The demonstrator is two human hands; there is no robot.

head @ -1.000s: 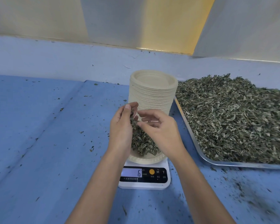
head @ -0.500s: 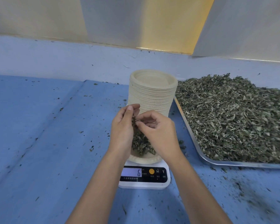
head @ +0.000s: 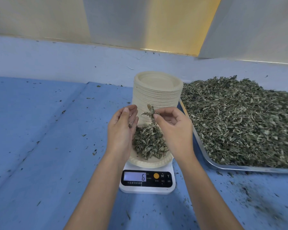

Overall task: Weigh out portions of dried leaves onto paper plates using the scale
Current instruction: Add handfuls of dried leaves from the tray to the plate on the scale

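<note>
The right hand (head: 175, 128) pinches a crinkled sprig (head: 150, 112) above the heap of dried leaves (head: 148, 143); the left hand (head: 121, 130), fingers relaxed and spread, flanks it. The heap fills a fluted paper plate (head: 150, 163) on the white scale (head: 146, 188).

A blue table covering (head: 40, 146) spans the work surface, creased in long diagonal folds and speckled with small dark fragments (head: 94, 152). Behind it rises a paler blue ledge (head: 73, 60). Above the ledge stand off-white wall panels (head: 40, 14) and one yellow panel (head: 181, 22).
</note>
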